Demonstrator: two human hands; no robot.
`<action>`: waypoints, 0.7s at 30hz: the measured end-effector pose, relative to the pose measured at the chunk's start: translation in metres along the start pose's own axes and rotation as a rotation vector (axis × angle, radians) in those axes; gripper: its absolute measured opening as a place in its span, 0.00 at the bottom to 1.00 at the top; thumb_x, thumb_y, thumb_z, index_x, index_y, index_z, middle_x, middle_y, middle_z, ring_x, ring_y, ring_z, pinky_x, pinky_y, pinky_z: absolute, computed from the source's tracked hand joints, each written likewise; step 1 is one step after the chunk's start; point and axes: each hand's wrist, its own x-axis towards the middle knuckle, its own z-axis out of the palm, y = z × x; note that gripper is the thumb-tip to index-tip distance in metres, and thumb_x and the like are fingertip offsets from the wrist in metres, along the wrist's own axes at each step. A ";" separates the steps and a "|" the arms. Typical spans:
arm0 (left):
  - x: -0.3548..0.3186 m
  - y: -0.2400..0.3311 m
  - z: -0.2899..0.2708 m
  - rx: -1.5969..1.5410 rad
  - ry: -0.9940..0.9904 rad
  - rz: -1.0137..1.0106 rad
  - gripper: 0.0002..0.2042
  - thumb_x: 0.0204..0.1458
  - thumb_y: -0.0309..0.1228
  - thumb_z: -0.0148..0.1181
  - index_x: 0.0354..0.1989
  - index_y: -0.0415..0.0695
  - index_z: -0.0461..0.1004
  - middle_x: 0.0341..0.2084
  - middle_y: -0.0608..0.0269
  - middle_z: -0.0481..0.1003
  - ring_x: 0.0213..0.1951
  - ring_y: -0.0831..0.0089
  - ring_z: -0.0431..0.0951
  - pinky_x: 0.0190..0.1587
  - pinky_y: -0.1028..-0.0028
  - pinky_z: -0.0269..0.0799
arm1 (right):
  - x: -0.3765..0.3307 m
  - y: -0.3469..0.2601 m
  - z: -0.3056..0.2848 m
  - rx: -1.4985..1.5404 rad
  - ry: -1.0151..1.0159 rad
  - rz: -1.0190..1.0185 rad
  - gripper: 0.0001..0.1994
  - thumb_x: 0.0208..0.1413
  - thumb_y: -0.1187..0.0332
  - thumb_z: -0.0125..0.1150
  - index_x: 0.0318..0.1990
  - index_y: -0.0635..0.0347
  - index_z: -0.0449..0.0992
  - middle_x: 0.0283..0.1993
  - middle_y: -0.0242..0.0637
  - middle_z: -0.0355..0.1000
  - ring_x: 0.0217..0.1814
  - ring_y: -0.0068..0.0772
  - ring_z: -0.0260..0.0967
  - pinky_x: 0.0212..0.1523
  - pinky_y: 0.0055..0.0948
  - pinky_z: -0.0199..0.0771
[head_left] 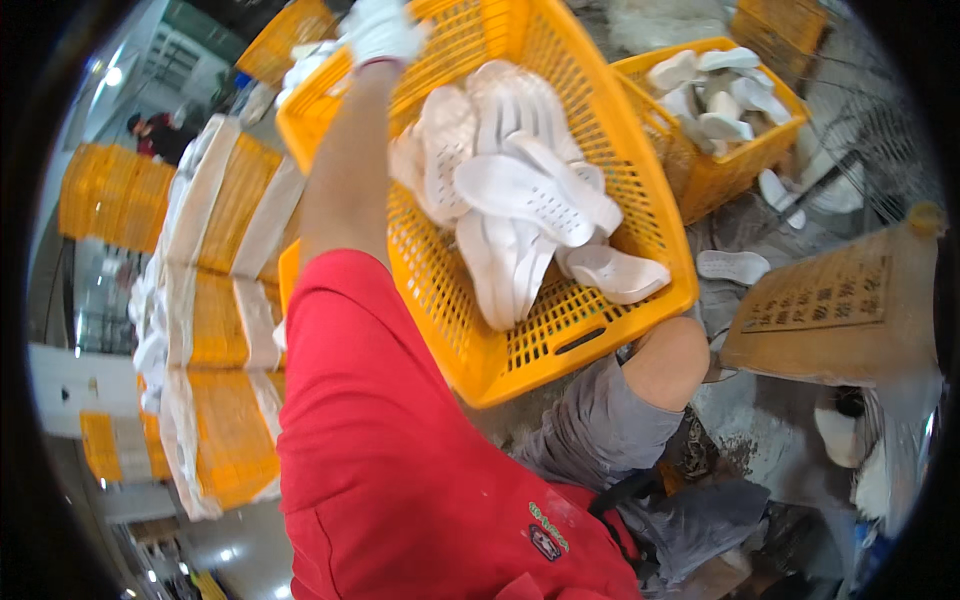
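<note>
My left arm, in a red sleeve, reaches up across a yellow plastic basket [622,168]. At its end my left hand [383,32], in a white glove, is at the basket's far left rim. The picture's top edge cuts off its fingers and they are blurred, so I cannot tell whether they grip the rim. The basket sits at a slant in front of me, its near side by my bare knee. Inside lies a heap of white shoe soles [525,195], some with rows of small holes, others ridged. My right hand is out of view.
Another yellow basket [745,165] with white soles stands at the far right. Loose soles [733,266] lie on the floor near a brown carton [815,305]. Stacked yellow crates [232,430] with whitish bands rise at left. A person [160,135] is in the left background.
</note>
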 end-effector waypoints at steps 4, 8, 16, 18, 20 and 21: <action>0.012 -0.071 0.049 -0.151 -0.464 -0.075 0.24 0.61 0.48 0.58 0.59 0.46 0.81 0.57 0.43 0.81 0.61 0.44 0.80 0.62 0.50 0.75 | -0.034 0.072 -0.005 -0.064 -0.068 0.053 0.12 0.58 0.68 0.64 0.49 0.59 0.80 0.52 0.45 0.79 0.55 0.48 0.76 0.57 0.45 0.76; 0.002 -0.045 -0.001 -0.139 -0.486 -0.217 0.22 0.62 0.50 0.60 0.55 0.47 0.82 0.50 0.41 0.83 0.56 0.43 0.81 0.58 0.49 0.75 | 0.002 0.134 0.003 -0.562 -0.010 -0.538 0.14 0.51 0.71 0.65 0.46 0.58 0.81 0.53 0.52 0.78 0.59 0.58 0.74 0.57 0.52 0.76; -0.041 0.012 -0.234 -0.099 -0.277 0.141 0.27 0.65 0.53 0.58 0.59 0.42 0.79 0.57 0.41 0.80 0.58 0.43 0.80 0.60 0.50 0.74 | 0.069 0.118 0.020 0.024 -0.043 -0.300 0.24 0.62 0.66 0.64 0.65 0.63 0.77 0.57 0.52 0.80 0.58 0.56 0.75 0.63 0.45 0.73; -0.063 0.021 -0.286 -0.117 -0.168 0.182 0.24 0.62 0.49 0.62 0.57 0.41 0.79 0.53 0.42 0.81 0.53 0.45 0.82 0.55 0.52 0.77 | 0.049 0.107 0.026 0.017 -0.055 -0.231 0.25 0.64 0.64 0.64 0.66 0.67 0.76 0.61 0.56 0.76 0.62 0.58 0.72 0.68 0.47 0.68; -0.068 0.032 -0.318 -0.086 -0.046 0.211 0.21 0.60 0.46 0.63 0.54 0.43 0.80 0.47 0.42 0.83 0.49 0.46 0.84 0.51 0.53 0.80 | 0.030 0.101 0.035 -0.034 0.106 -0.238 0.25 0.67 0.63 0.63 0.67 0.68 0.74 0.64 0.57 0.74 0.65 0.59 0.70 0.70 0.49 0.67; -0.070 0.038 -0.326 -0.056 -0.058 0.204 0.22 0.61 0.47 0.61 0.54 0.43 0.80 0.46 0.43 0.83 0.49 0.46 0.84 0.52 0.52 0.79 | 0.021 0.102 0.040 -0.063 0.223 -0.256 0.26 0.68 0.62 0.62 0.68 0.67 0.74 0.66 0.58 0.73 0.66 0.59 0.69 0.71 0.50 0.66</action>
